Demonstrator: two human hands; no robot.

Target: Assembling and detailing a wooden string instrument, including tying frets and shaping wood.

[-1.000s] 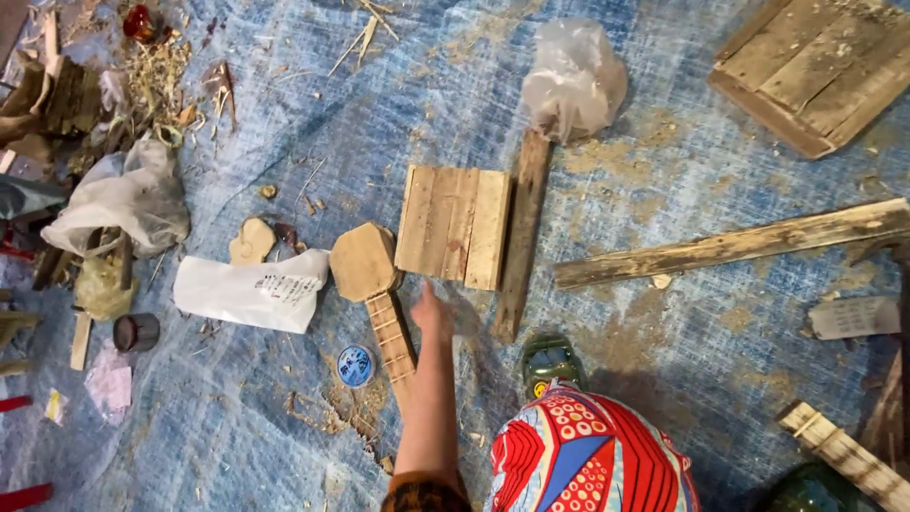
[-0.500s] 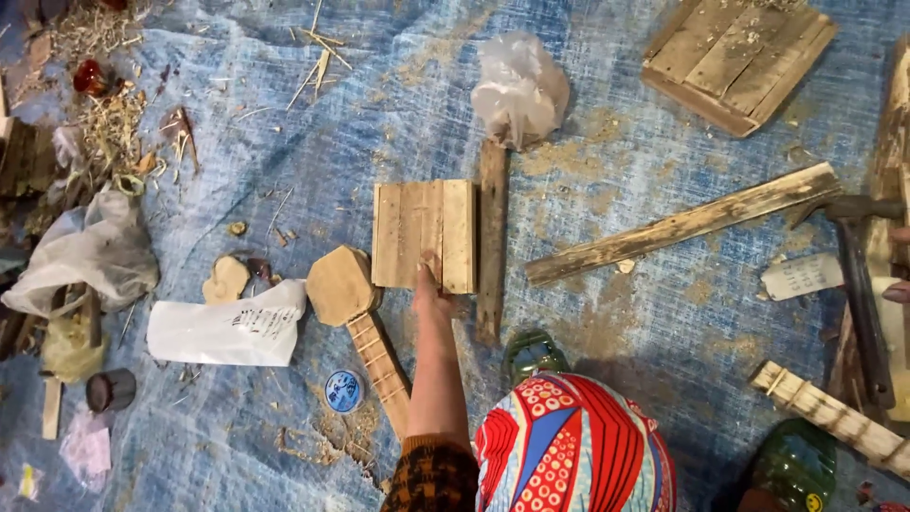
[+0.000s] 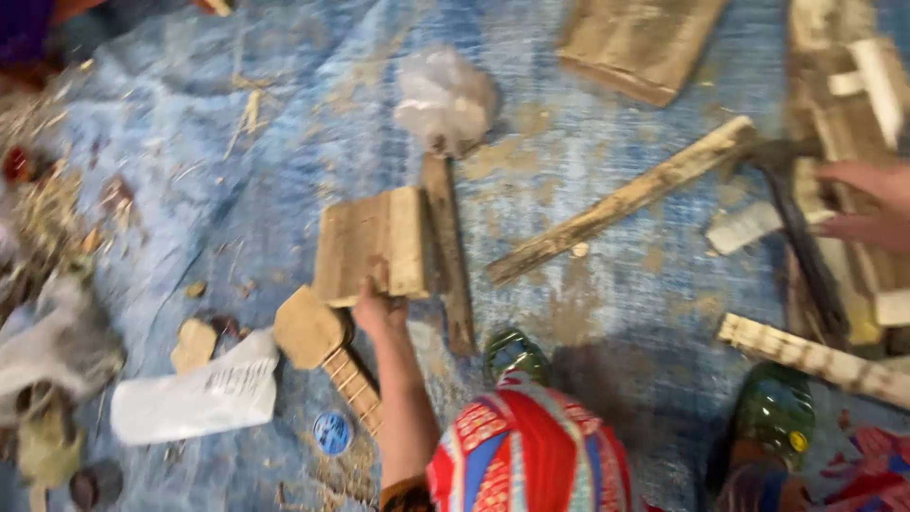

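My left hand (image 3: 379, 308) reaches forward over the blue tarp, and its fingers curl round the near edge of a small wooden panel (image 3: 370, 242) made of joined slats. Just left of that hand lies a guitar-shaped wooden piece (image 3: 308, 327) with a fretted neck. At the right edge my right hand (image 3: 867, 204) stretches its spread fingers toward the handle of a dark hammer (image 3: 806, 246), which lies across pale wood offcuts. The view is blurred.
A narrow plank (image 3: 450, 256) lies beside the panel, with a plastic bag (image 3: 445, 100) at its far end. A long rough stick (image 3: 626, 199), a notched slat (image 3: 815, 356), two green bottles (image 3: 512, 353) (image 3: 777, 408), a white paper (image 3: 194, 398) and a blue cap (image 3: 332, 431) lie around.
My left hand has moved forward from beside the fretted neck to the panel's near edge and closed on it. The view has swung right, bringing my right hand and the hammer in.
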